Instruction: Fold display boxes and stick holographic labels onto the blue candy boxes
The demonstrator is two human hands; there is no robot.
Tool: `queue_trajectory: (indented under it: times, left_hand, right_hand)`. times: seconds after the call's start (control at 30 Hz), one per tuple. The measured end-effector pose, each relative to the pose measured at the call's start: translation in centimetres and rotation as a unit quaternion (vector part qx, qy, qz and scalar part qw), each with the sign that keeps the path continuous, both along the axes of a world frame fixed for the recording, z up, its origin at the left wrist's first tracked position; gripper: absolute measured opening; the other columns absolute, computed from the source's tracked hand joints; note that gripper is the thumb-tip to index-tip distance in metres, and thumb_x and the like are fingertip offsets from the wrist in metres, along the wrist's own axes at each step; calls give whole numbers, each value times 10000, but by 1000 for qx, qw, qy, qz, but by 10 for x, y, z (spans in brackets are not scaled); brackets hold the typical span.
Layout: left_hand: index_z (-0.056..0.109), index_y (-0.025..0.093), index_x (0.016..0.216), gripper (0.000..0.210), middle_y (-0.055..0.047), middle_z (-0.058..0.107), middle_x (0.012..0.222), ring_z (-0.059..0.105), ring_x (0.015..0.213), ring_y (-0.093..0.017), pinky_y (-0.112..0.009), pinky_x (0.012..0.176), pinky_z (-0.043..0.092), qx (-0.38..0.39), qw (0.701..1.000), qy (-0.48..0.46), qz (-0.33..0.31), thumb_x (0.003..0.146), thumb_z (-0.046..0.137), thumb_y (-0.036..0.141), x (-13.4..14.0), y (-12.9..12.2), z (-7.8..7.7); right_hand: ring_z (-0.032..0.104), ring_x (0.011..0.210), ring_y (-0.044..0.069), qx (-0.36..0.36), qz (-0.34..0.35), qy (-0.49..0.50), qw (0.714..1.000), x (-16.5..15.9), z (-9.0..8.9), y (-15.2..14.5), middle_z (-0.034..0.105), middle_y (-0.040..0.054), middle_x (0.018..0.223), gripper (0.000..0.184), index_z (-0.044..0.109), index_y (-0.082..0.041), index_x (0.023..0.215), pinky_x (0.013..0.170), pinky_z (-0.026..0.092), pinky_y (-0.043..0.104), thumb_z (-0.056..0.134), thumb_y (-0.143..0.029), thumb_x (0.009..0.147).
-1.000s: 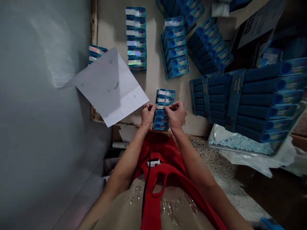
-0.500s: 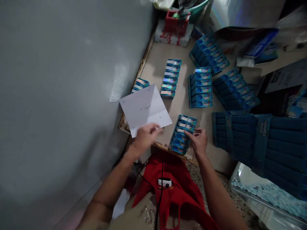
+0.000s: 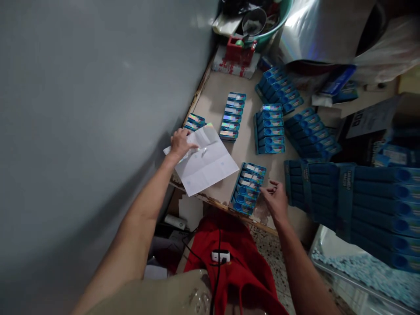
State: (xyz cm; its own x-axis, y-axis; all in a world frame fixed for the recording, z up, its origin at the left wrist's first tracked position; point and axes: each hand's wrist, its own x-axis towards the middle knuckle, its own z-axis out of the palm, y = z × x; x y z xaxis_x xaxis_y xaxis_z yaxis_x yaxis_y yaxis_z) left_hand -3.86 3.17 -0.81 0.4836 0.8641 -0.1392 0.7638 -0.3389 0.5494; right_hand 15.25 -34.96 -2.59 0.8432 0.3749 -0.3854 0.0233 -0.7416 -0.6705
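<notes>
My left hand (image 3: 180,143) lies over the upper left part of a creased white sheet (image 3: 210,164), its thumb and fingers apart. Shiny patches show on the sheet beside the hand; I cannot tell whether a finger has hold of one. Just right of a row of small blue boxes (image 3: 247,188), my right hand (image 3: 275,199) hovers with its fingers loosely apart and nothing visible in them. The upper boxes of this row bear pale shiny labels, while the lower ones show round blue marks. Part of another blue box group (image 3: 196,119) shows behind the sheet.
A labelled row of blue boxes (image 3: 232,116) stands farther back, with another stack (image 3: 271,129) to its right. Large stacked blue packs (image 3: 374,192) crowd the right edge. A red tape dispenser (image 3: 239,50) sits at the back. The grey wall (image 3: 82,109) borders the left.
My left hand has moved up and left, from the sheet's near edge onto its upper left part. My right hand has drawn slightly away from the boxes.
</notes>
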Motion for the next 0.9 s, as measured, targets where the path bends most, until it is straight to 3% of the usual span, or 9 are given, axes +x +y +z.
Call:
queue_trajectory:
  times: [0.13, 0.2, 0.27, 0.33, 0.47, 0.57, 0.7, 0.8, 0.9]
  left_hand:
    - [653, 208, 929, 374, -83, 689, 1074, 625, 1063, -303, -391, 970, 460, 0, 998, -11, -54, 666, 913, 152, -5, 5, 5]
    - [650, 208, 899, 230, -48, 706, 993, 641, 962, -249, -355, 899, 473, -17, 996, -26, -86, 762, 830, 165, -7, 8, 14]
    - [658, 204, 883, 159, -25, 711, 928, 638, 889, -216, -330, 844, 471, -30, 993, -42, -109, 797, 790, 178, -10, 8, 25]
    - [671, 203, 883, 124, -16, 715, 909, 635, 860, -199, -313, 816, 467, -37, 990, -56, -123, 810, 770, 187, -12, 5, 35]
    - [711, 211, 909, 87, -37, 742, 938, 650, 892, -208, -311, 832, 470, -35, 990, -57, -125, 838, 760, 217, -9, -1, 39]
    - [754, 226, 941, 81, -56, 757, 924, 663, 904, -227, -318, 840, 468, -48, 990, -53, -122, 866, 753, 256, 4, -6, 29]
    - [770, 208, 895, 109, -49, 740, 851, 641, 840, -216, -314, 806, 458, -79, 986, -58, -135, 907, 683, 273, 21, -8, 16]
    - [763, 188, 873, 149, -31, 724, 822, 612, 809, -193, -295, 783, 449, -117, 979, -69, -150, 902, 647, 277, 23, -3, 12]
    - [766, 179, 853, 177, -16, 714, 806, 595, 789, -178, -276, 751, 438, -148, 976, -71, -146, 875, 640, 301, 18, 2, 10]
  right_hand:
    - [640, 751, 235, 35, 54, -144, 987, -2, 38, 33, 702, 65, 877, 408, 671, -208, 1093, 737, 503, 376, 606, -565, 907]
    - [653, 898, 251, 106, 155, -202, 961, -4, 54, 78, 723, 94, 956, 302, 711, -214, 1017, 859, 521, 403, 551, -469, 992]
    - [633, 1084, 279, 161, 243, -246, 924, -4, 62, 137, 743, 114, 1127, 271, 731, -232, 1143, 1003, 498, 459, 545, -382, 1016]
    - [588, 1244, 290, 186, 313, -228, 903, 0, 58, 197, 684, 122, 1378, 373, 679, -249, 1346, 1081, 471, 484, 593, -293, 985]
    - [689, 980, 237, 192, 392, -60, 898, 8, 32, 276, 792, 78, 1054, 273, 794, -196, 1097, 884, 532, 361, 594, -164, 914]
    - [685, 862, 212, 168, 404, -23, 899, 7, 19, 288, 792, 52, 901, 241, 818, -186, 980, 803, 507, 322, 596, -143, 896]
    - [609, 1120, 292, 114, 431, -218, 868, -1, 27, 276, 792, 86, 1068, 186, 824, -246, 1010, 1011, 423, 460, 647, -225, 956]
    - [524, 1267, 319, 94, 483, -313, 812, -10, 31, 263, 765, 80, 1201, 251, 785, -285, 1173, 1122, 315, 525, 580, -270, 1028]
    - [511, 1327, 319, 71, 503, -324, 798, -23, 22, 247, 686, 103, 1421, 417, 645, -257, 1439, 1135, 312, 522, 429, -235, 1083]
